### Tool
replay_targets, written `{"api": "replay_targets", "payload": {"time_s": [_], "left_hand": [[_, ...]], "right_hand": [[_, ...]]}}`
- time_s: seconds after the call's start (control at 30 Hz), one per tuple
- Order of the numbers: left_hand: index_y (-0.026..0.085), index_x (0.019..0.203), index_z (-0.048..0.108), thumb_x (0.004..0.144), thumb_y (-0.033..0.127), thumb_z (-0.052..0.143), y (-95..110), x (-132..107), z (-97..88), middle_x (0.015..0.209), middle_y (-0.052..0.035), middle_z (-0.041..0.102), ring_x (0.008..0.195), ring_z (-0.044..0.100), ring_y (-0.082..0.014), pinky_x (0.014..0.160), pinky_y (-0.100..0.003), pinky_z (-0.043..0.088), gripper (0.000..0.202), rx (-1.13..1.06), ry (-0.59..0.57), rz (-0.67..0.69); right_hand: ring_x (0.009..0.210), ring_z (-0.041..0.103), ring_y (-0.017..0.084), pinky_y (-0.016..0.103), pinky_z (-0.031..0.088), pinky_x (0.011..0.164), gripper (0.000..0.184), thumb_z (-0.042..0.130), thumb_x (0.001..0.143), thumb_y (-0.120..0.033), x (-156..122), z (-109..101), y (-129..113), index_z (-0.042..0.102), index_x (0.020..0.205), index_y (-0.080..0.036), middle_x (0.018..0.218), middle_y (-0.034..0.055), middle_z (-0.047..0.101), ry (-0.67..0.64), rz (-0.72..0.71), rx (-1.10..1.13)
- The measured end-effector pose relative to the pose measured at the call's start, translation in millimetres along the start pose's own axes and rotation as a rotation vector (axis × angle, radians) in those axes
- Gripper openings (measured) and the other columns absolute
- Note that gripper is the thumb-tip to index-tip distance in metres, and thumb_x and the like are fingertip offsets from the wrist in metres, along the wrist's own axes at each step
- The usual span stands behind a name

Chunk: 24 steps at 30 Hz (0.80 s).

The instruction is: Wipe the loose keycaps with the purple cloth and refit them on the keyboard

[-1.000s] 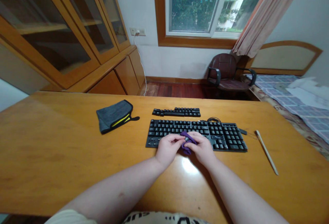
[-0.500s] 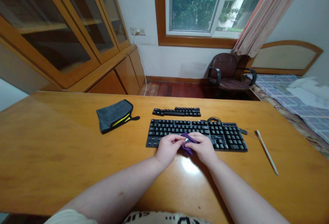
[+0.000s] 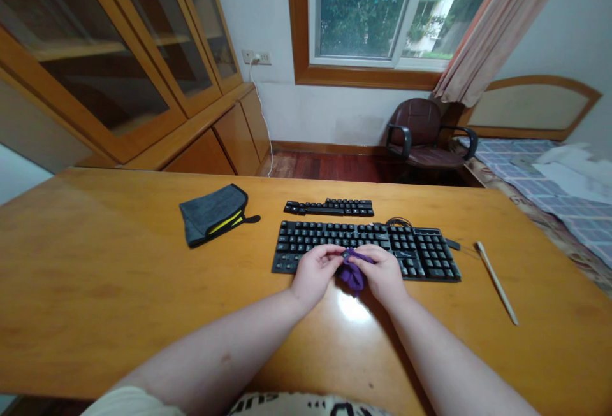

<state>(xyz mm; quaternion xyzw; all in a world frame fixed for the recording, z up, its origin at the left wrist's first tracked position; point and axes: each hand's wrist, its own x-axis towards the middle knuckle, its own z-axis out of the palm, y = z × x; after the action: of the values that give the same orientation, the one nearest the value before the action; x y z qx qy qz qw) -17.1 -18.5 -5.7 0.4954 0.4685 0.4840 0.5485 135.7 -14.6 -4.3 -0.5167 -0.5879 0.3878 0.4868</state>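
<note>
My left hand (image 3: 315, 272) pinches a small dark keycap (image 3: 345, 254) between thumb and fingertips; the fingers partly hide it. Closed on a purple cloth (image 3: 352, 278), my right hand (image 3: 382, 274) presses a fold of it against the keycap, and the rest hangs down in a bunch. Both hands are over the front edge of a black keyboard (image 3: 335, 235), covering part of its lower rows. Bare switches show at the keyboard's lower left. Behind it, several loose black keycaps (image 3: 329, 211) lie lined up in rows.
A folded grey cloth (image 3: 210, 212) with a yellow inside and dark edging lies to the left. On the right lies a thin pale stick (image 3: 497, 283). The keyboard's coiled cable (image 3: 399, 222) rests behind it. The wooden desk's far edge (image 3: 229, 177) faces a chair (image 3: 421, 132).
The purple cloth has shifted and now hangs lower in a larger bunch. My fingers have turned the keycap, which now looks dark instead of glinting. The keyboard has not moved.
</note>
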Motion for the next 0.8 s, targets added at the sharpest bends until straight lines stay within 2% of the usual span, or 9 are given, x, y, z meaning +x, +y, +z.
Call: {"api": "replay_targets", "payload": {"time_s": [0.17,0.3,0.4,0.5,0.6,0.67,0.8], "left_hand": [[0.016,0.087,0.065,0.067,0.018,0.065,-1,1,-1.8,0.092,-0.0056,0.062,0.085,0.061,-0.0155,0.082,-0.030,0.050,0.020,0.062,0.000,0.072],[0.015,0.088,0.061,0.068,0.020,0.065,-6,3,-2.8,0.090,-0.0053,0.060,0.083,0.060,-0.0150,0.079,-0.029,0.051,0.021,0.081,0.034,0.097],[0.016,0.087,0.061,0.070,0.020,0.063,-7,1,-3.3,0.089,-0.0049,0.060,0.081,0.061,-0.0145,0.078,-0.030,0.052,0.018,0.229,0.005,0.165],[0.019,0.089,0.063,0.072,0.014,0.059,-4,-2,-5.0,0.090,-0.0034,0.062,0.084,0.060,-0.0156,0.081,-0.032,0.051,0.019,0.456,-0.025,0.292],[0.021,0.091,0.063,0.073,0.010,0.056,-1,-4,-6.6,0.091,-0.0023,0.064,0.089,0.058,-0.0165,0.085,-0.034,0.048,0.023,0.605,-0.067,0.388],[0.021,0.090,0.064,0.073,0.011,0.057,0,-4,-6.3,0.089,-0.0020,0.064,0.086,0.059,-0.0156,0.084,-0.033,0.049,0.020,0.592,-0.070,0.371],[0.019,0.088,0.063,0.071,0.016,0.062,-1,-2,-3.1,0.086,-0.0021,0.061,0.076,0.060,-0.0126,0.073,-0.027,0.053,0.017,0.416,-0.040,0.259]], "right_hand": [[0.072,0.059,0.018,0.031,0.046,0.071,0.013,0.066,0.069,-0.032,3,-1,-2,0.070,0.069,-0.019,0.073,0.0041,0.066,-0.033,0.051,0.038],[0.076,0.060,0.020,0.032,0.045,0.073,0.022,0.062,0.071,-0.036,3,1,2,0.070,0.081,-0.018,0.081,0.0054,0.068,0.063,0.186,0.121],[0.077,0.060,0.020,0.032,0.045,0.072,0.024,0.064,0.068,-0.036,2,3,1,0.069,0.083,-0.018,0.082,0.0048,0.068,0.044,0.188,0.104],[0.069,0.059,0.019,0.030,0.044,0.066,0.022,0.069,0.060,-0.034,0,5,-5,0.069,0.075,-0.018,0.072,0.0027,0.066,-0.059,0.168,-0.059],[0.061,0.056,0.017,0.028,0.042,0.059,0.019,0.069,0.061,-0.035,-1,4,-11,0.068,0.066,-0.017,0.063,0.0017,0.064,-0.090,0.212,-0.125],[0.061,0.056,0.017,0.027,0.042,0.059,0.019,0.066,0.064,-0.036,0,3,-13,0.068,0.066,-0.016,0.063,0.0024,0.065,-0.105,0.231,-0.076],[0.061,0.057,0.018,0.027,0.042,0.057,0.026,0.062,0.069,-0.040,3,1,-9,0.069,0.071,-0.015,0.065,0.0039,0.066,-0.111,0.283,0.058]]}}
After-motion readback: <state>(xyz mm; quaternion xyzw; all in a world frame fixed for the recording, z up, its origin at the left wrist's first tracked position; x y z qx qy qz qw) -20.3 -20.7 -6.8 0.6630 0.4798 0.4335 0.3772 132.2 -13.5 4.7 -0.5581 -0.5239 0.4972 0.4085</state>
